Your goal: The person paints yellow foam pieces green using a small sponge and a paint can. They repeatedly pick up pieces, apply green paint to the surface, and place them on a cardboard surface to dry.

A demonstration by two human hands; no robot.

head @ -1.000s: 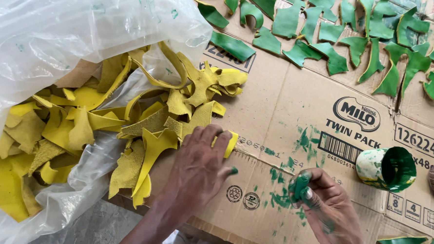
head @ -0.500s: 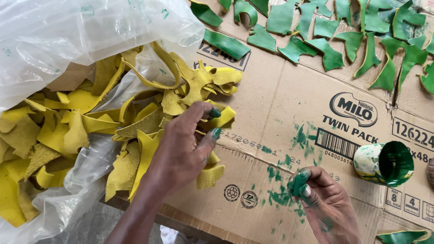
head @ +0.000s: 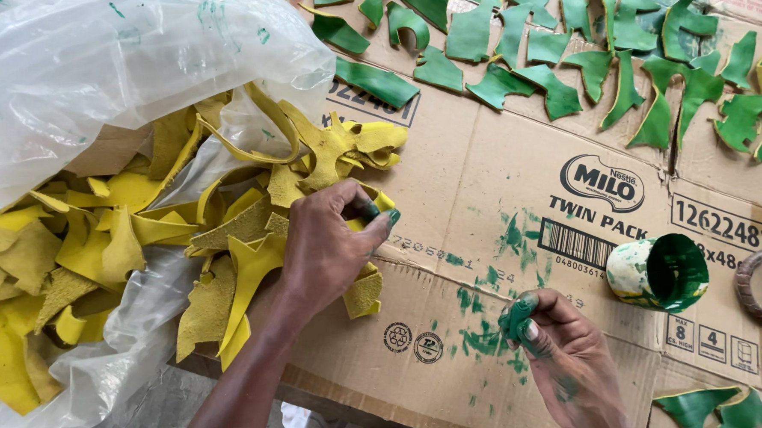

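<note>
A person's paint-stained right hand (head: 558,352) rests curled on flattened cardboard (head: 483,201), fingertips pinched around a small green dauber. The left hand (head: 327,246) pinches a yellow scrap (head: 380,201) at the edge of the yellow pile (head: 143,250) spilling from a clear plastic bag (head: 92,72). A green-smeared paint cup (head: 658,275) lies nearby; painted green pieces (head: 562,43) dry beyond.

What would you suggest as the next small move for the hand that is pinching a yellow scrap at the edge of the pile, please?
Probably lift that one yellow leather scrap clear and lay it on the bare brown cardboard sheet. The left hand already pinches it at the edge of the yellow pile, the right hand waits with a green-stained dauber, and the open green paint pot stands beside it.
</note>
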